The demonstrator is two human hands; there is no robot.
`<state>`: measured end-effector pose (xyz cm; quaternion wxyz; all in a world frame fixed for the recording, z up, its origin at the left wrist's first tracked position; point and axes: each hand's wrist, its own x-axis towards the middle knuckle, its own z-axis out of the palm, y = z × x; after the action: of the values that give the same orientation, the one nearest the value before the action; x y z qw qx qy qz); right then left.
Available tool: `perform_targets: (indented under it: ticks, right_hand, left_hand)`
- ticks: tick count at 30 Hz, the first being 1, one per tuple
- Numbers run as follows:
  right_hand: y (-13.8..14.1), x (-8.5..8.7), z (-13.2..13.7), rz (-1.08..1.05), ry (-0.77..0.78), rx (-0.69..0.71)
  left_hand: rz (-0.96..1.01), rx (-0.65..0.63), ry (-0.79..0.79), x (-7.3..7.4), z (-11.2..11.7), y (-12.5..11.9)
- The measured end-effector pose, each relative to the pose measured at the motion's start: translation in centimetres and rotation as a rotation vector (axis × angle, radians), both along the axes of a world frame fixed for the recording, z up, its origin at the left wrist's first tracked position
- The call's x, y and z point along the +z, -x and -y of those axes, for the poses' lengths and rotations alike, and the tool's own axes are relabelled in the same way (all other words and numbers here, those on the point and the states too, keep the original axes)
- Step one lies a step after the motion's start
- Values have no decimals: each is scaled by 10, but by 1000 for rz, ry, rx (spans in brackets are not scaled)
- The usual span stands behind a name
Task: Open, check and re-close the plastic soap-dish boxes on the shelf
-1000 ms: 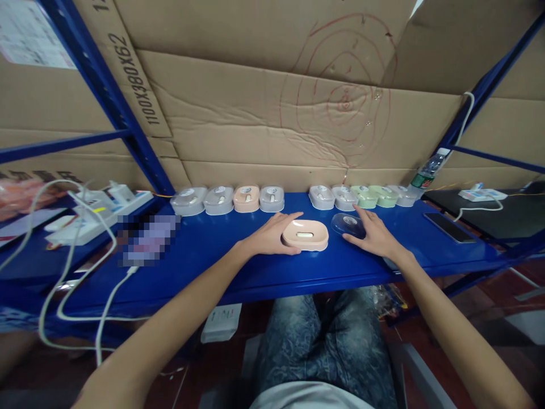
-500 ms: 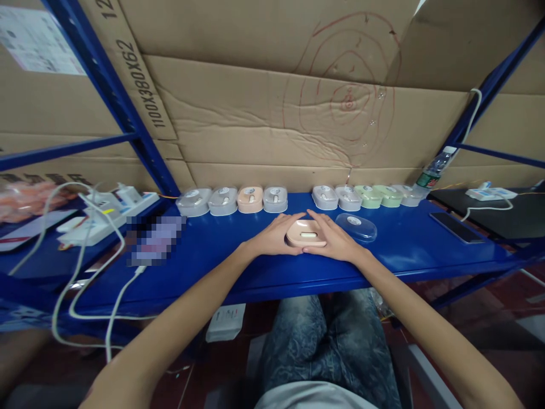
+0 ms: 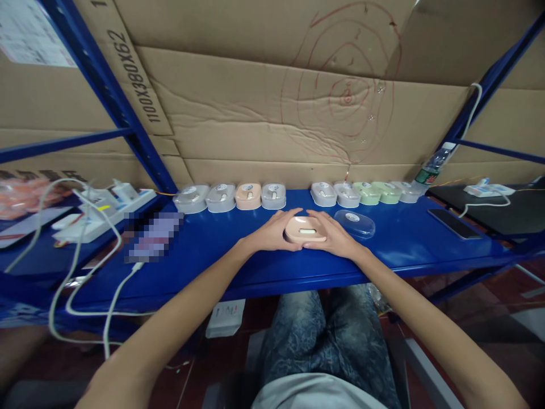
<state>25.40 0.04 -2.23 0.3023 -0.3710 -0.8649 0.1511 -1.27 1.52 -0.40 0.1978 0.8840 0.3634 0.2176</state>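
A peach-coloured plastic case (image 3: 301, 228) with a small white piece in its middle lies on the blue shelf (image 3: 238, 250), uncovered. My left hand (image 3: 270, 233) wraps its left side and my right hand (image 3: 334, 237) wraps its right side, so both grip it. Just right of my right hand lies a clear plastic lid (image 3: 355, 222), flat on the shelf, with nothing touching it.
Along the cardboard back wall stands a row of several closed cases, grey, peach (image 3: 247, 196) and green (image 3: 367, 193). Power strips (image 3: 102, 210) and white cables lie at the left. A phone (image 3: 455, 223) and a plastic bottle (image 3: 432, 166) are at the right.
My right hand left the clear lid on the shelf and moved left onto the peach case. Both hands now hold the case from its two sides.
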Motion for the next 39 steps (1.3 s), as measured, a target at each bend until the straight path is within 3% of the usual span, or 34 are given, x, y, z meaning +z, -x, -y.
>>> perform_targets:
  ticks: [17,25,28,33,39]
  right_hand:
    - [0,-1,-4,-73,-12,-2]
    - [2,2,-1,-86,-107,-107]
    - [2,5,3,-78,-210,-179]
    - [-2,8,1,-117,-374,-415]
    - [-2,9,2,-68,-364,-636]
  left_hand:
    - [26,44,68,2,2,-1]
    - [74,29,39,1,0,0]
    - [60,45,-18,1,-3,2]
    - [-66,199,-99,3,-7,5]
    - [-185,321,-203,5,-10,9]
